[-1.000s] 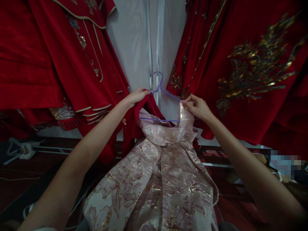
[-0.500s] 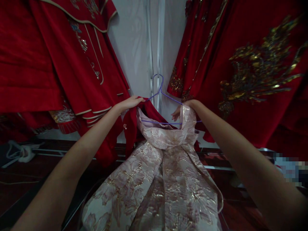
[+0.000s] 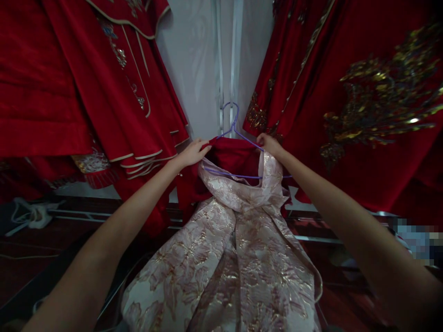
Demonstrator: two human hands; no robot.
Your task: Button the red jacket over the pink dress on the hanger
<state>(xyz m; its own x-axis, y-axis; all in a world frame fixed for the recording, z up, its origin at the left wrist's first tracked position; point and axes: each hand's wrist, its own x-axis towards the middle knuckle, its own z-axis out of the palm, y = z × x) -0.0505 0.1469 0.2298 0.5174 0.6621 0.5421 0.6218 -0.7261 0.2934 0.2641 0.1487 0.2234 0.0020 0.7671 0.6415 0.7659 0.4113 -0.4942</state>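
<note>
A pale pink-and-gold brocade dress [image 3: 221, 240] hangs on a thin purple wire hanger [image 3: 236, 121], its wide neckline facing me. Behind its neckline, a red garment [image 3: 231, 154] stretches between my two hands. My left hand [image 3: 194, 153] is closed at the left shoulder, thumb and fingers pinching the red cloth. On the other side my right hand [image 3: 272, 145] is curled over the hanger's right slope, just above the dress strap, at the red cloth's other end. Its fingertips are partly hidden.
Red embroidered garments [image 3: 138, 115] hang on the left. A red garment with gold sequin work [image 3: 377, 101] hangs close on the right. Pale metal uprights [image 3: 236, 55] stand behind the hanger. White shoes [image 3: 38, 216] lie at lower left near a low metal rail [image 3: 81, 215].
My right hand has risen from inside the neckline to the hanger's right slope, drawing the red cloth across behind the dress. My left hand stays at the left shoulder.
</note>
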